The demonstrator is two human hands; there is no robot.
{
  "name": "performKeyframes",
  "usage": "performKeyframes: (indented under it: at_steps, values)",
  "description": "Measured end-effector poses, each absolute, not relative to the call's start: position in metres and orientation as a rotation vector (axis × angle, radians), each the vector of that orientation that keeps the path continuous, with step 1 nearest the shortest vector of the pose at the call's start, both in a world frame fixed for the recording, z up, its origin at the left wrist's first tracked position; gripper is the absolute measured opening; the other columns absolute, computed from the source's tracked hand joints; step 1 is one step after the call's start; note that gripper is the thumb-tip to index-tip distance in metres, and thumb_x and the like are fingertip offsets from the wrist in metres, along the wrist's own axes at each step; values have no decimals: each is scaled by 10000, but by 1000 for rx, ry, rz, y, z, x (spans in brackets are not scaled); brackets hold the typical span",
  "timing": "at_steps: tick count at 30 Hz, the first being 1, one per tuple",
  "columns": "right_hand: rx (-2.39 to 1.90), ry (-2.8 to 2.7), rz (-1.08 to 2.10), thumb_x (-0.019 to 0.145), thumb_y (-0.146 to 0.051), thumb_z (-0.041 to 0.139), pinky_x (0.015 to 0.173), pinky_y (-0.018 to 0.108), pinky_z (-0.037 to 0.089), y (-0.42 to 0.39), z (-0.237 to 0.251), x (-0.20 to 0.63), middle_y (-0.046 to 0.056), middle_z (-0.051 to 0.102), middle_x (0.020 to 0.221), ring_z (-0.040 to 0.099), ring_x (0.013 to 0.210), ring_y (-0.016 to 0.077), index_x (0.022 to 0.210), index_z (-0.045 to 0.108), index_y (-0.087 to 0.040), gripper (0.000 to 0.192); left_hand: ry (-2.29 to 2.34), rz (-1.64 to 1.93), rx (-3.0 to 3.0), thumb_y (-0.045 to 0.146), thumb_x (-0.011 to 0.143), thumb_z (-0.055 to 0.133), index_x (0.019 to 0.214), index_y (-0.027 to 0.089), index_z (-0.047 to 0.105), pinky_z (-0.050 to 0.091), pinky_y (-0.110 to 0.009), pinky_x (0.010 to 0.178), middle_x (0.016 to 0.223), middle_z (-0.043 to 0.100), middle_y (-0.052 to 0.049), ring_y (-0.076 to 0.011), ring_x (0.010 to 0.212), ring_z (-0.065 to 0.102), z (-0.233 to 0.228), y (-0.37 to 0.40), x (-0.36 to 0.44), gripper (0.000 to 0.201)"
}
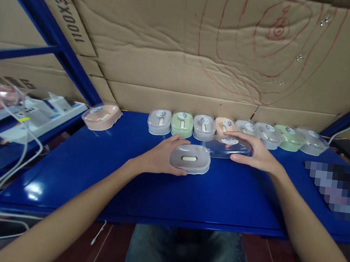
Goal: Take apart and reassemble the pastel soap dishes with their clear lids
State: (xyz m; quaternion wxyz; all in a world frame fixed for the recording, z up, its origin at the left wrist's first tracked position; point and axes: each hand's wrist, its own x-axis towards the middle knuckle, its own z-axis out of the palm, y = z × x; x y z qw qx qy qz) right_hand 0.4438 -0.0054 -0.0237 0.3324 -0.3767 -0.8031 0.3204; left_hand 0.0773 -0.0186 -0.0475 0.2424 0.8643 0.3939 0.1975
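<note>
In the head view my left hand wraps round the left side of a grey oval box, which has a pale bar in the middle of its recessed top. Just to the right, my right hand grips a clear plastic lid with a round white sticker, fingers on its far edge and thumb on its near edge. The lid's left end is close to the box; whether they touch I cannot tell. Behind both hands stands a row of similar lidded boxes, among them a green box and a peach box.
A pink lidded box stands apart at the left on the blue table. White cables hang over the left side beside a shelf of items. A cardboard wall with red drawn rings closes off the back. A pixelated patch covers something at right.
</note>
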Motion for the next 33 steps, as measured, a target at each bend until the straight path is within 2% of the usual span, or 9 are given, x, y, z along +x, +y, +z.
performKeyframes:
  at_steps: [3,6,9,12,15,18,26,29,33]
  values:
    - [-1096,-2193,761,827,-584,902,1052,604,652,-2,-21,461,105,800,1320,807,1073,342,1492,694,-280,760,1021,525,2404,613,745,949,1483,289,597,508,-589,1180,1428,615,-106,-372,1328,627,-41,-16,72,879]
    - [-1152,-2280,685,817,-560,916,989,597,678,2,-24,470,114,799,1305,803,1043,340,1492,692,-291,761,985,521,2443,592,763,933,1454,292,609,516,-574,1168,1394,632,-92,-356,1309,629,-36,-14,68,820]
    - [-1155,-2357,615,801,-538,928,1015,604,662,2,-25,469,107,765,1400,774,1160,375,1474,696,-317,745,976,518,2445,607,756,929,1443,306,618,533,-560,1148,1372,644,-81,-353,1284,642,-35,-13,67,812]
    - [-1153,-2415,547,775,-526,940,1110,637,603,2,-26,464,102,723,1483,719,1296,398,1500,670,-303,805,971,541,2436,613,758,923,1446,308,622,523,-564,1165,1392,641,-83,-359,1298,639,-38,-12,67,810]
    - [-1170,-2475,421,700,-512,987,1189,706,516,5,-32,461,107,716,1492,657,1384,448,1490,682,-298,873,996,561,2417,607,773,915,1491,286,599,489,-588,1205,1456,609,-106,-372,1348,619,-43,-11,69,847]
    - [-1172,-2517,342,663,-483,1006,1186,746,494,9,-40,459,114,721,1466,635,1394,487,1476,698,-307,887,1023,563,2399,608,779,914,1532,289,575,473,-604,1221,1483,590,-113,-382,1371,609,-47,-11,70,885]
    - [-1136,-2507,302,769,-470,939,1215,746,462,-2,-31,448,104,700,1484,616,1416,473,1506,676,-330,795,1032,599,2414,623,809,894,1585,306,549,477,-617,1220,1496,596,-119,-396,1380,608,-52,-14,76,907]
    - [-1024,-2432,287,876,-532,860,1245,697,468,-15,-28,428,106,667,1530,590,1467,436,1536,640,-327,725,1064,588,2390,654,820,882,1616,298,516,451,-629,1249,1551,565,-132,-411,1438,574,-56,-17,80,947]
    - [-899,-2396,287,936,-607,793,1263,624,492,-29,-44,394,134,570,1614,550,1523,391,1612,543,-313,778,1127,582,2357,696,833,858,1669,278,444,419,-639,1278,1645,480,-161,-435,1522,498,-65,-21,87,1021]
